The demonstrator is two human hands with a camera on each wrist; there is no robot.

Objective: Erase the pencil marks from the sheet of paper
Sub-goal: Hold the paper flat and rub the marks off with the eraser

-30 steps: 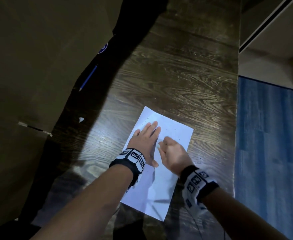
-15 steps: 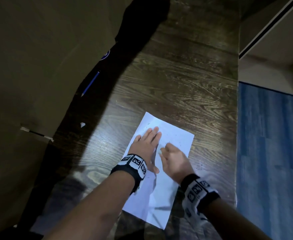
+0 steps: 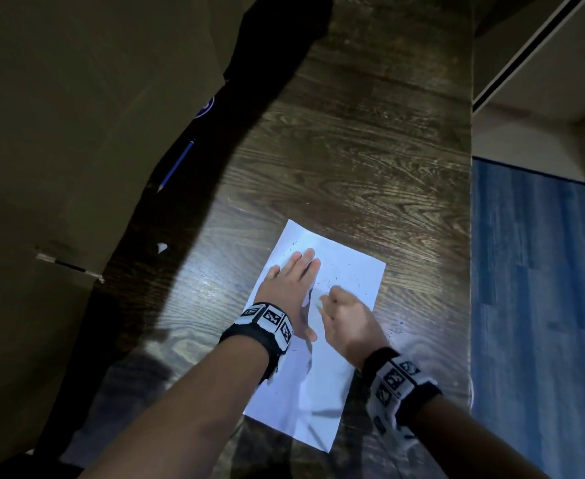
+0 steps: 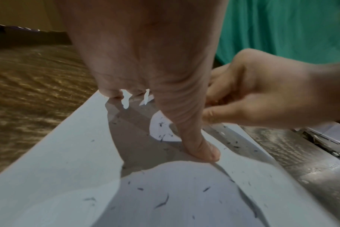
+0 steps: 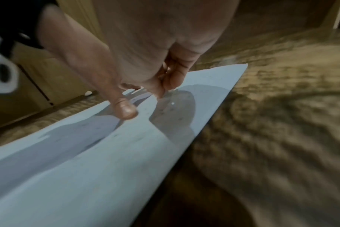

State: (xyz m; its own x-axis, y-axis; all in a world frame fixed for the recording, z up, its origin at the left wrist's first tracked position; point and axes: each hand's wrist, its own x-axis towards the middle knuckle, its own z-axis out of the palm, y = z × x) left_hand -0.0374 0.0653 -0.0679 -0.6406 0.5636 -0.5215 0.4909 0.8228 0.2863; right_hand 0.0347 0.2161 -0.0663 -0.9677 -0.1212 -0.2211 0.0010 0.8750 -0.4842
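Your left hand [image 3: 293, 288] lies flat, fingers straight, pinning the sheet of paper [image 3: 350, 271] at lower centre of the frame on the wooden table [image 3: 353, 150] — your right hand [image 3: 348, 321] pinches a small pale eraser [image 3: 318, 304] against it (crumbs [image 4: 161, 203] scattered about). Pencil [image 3: 175, 166] sits upper left.

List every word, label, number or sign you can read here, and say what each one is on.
No readable text.
Left wristband: black-and-white marker squares, no letters.
Right wristband: the same kind of markers.
Blue round emblem on the dark strip: too dark and small to read.
Sheet of paper: only dark flecks, no writing.
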